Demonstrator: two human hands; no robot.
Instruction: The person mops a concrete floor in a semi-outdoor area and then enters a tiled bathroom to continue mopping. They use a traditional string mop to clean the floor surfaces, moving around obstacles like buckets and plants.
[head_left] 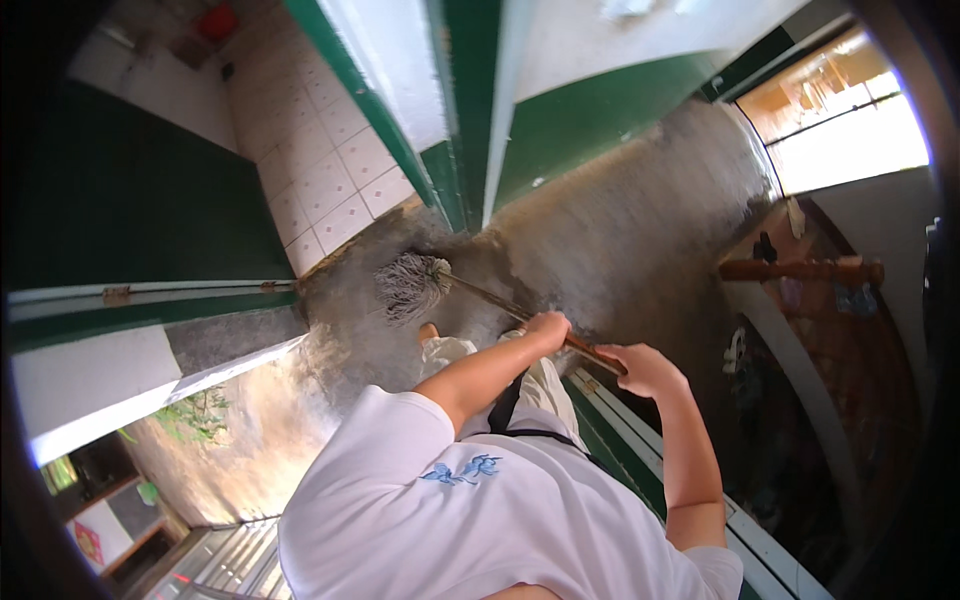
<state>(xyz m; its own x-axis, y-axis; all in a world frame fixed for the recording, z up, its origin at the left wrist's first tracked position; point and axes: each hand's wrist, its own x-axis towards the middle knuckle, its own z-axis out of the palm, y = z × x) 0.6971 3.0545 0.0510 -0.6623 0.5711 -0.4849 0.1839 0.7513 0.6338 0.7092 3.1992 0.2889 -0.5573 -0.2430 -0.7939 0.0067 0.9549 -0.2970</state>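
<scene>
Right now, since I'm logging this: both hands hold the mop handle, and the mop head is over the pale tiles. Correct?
Not the tiles: the head view shows the mop head over the grey floor. The left hand and right hand hold the handle.

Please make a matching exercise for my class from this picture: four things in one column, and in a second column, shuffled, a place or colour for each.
Things
1. mop head
2. left hand
3. right hand
4. embroidery

Places or colours
A. gripping the handle, farther from the mop head
B. blue, on the white shirt
C. greyish and stringy
D. gripping the handle, nearer the mop head

Pairs: 1-C, 2-D, 3-A, 4-B
</scene>
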